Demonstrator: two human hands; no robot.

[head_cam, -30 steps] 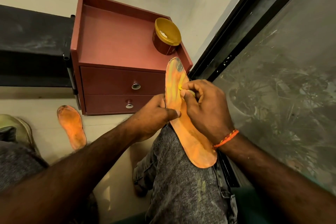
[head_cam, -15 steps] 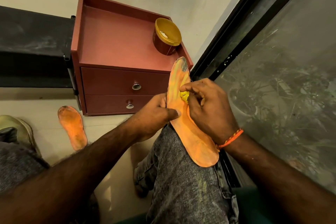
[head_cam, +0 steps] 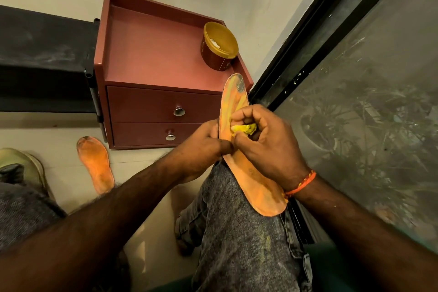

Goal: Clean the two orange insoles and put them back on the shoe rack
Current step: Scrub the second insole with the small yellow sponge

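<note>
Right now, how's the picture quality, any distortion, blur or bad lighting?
Head view: wide-angle bending bows the window frame and drawer unit; warm, dim light; both hands and the held insole are sharp; forearms fall into shadow at the bottom edge.

Both forearms reach forward from the bottom of the head view and meet above the right knee. Left hand [head_cam: 203, 147]: fingers curled, thumb lying across the near face of the insole [head_cam: 239, 149], gripping its left edge at mid-length. Right hand [head_cam: 265, 142]: knuckles up, fingers and thumb bunched round a small yellow cloth [head_cam: 244, 128], which is pressed to the insole's upper half. Right wrist bent slightly inward, with an orange thread band [head_cam: 302, 184] round it. The two thumbs almost touch.
</note>
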